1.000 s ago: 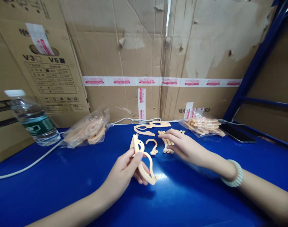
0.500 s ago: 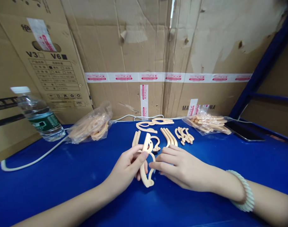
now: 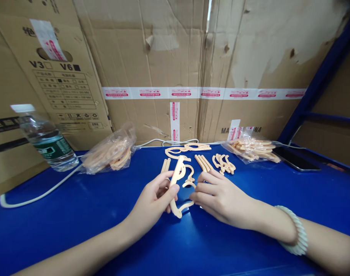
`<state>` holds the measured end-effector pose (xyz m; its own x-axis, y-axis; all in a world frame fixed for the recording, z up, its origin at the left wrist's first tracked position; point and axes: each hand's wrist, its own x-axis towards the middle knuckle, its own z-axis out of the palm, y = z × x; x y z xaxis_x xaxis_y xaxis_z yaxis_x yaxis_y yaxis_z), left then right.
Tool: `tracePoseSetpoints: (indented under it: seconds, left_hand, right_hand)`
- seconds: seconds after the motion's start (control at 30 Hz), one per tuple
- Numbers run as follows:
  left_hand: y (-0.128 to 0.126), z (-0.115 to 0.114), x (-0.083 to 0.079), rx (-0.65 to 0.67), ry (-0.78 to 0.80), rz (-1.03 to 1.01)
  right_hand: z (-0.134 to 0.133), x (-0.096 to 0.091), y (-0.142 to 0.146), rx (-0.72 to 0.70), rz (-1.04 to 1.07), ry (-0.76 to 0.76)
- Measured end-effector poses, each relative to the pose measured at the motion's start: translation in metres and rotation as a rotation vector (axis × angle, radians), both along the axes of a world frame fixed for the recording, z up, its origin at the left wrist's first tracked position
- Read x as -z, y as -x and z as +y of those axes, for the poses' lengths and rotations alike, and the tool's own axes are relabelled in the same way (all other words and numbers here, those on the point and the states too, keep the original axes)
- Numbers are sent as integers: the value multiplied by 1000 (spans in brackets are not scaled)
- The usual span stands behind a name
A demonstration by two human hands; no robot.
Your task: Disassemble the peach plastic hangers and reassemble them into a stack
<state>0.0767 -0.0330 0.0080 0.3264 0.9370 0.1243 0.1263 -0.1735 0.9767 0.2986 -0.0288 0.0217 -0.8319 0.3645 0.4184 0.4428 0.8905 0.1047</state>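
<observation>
My left hand is closed around the long arm of a beige plastic folding hanger, held slanted over the table. A thin curved strip joins the hanger's lower end. My right hand pinches that strip's far end, and its fingertips partly hide it. Just behind the hanger lies a loose hanger hook. Flat curved arms lie beyond my right hand, and two more strips show beyond my left. A small pile of hooks is to the right.
Another hanger lies at the back of the blue table. Clear bags of beige parts stand left and right. A water bottle, a white cable and a phone are near the edges. Cardboard walls the back.
My right hand has swung the thin strip outward to the right, away from the hanger's arm. The held hanger has risen slightly and turned in my left hand.
</observation>
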Motion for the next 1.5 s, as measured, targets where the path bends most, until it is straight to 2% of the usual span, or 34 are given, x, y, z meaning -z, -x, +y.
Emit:
tracePoseSetpoints:
  seconds: [0.07, 0.27, 0.43, 0.63, 0.8, 0.87, 0.97, 1.17, 1.37, 1.5]
  left_hand:
    - [1, 1, 0, -9, -10, 9]
    - [1, -1, 0, 24, -132, 55]
    - [2, -1, -1, 6, -166, 110]
    - [1, -1, -2, -45, -149, 99]
    - [3, -1, -2, -109, -151, 172]
    - [3, 0, -1, -112, -148, 188]
    - [4, 0, -1, -98, -177, 235]
    - [7, -3, -1, -64, -438, 506]
    - [9, -2, 6, -60, -899, 681]
    - [8, -2, 7, -100, -1091, 763]
  right_hand:
    - [0, -2, 0, -2, 62, 96]
    - [-3, -11, -1, -20, 477, 557]
    - [1, -9, -4, -103, 616, 889]
    - [1, -9, -3, -123, 776, 1023]
    - [3, -11, 1, 4, 954, 1085]
    - [6, -10, 1, 64, 963, 1103]
    - [9, -8, 1, 113, 867, 1138]
    - [4, 0, 3, 47, 710, 1267]
    - [-5, 1, 7, 2, 598, 1415]
    - [-8, -1, 8, -15, 564, 1486]
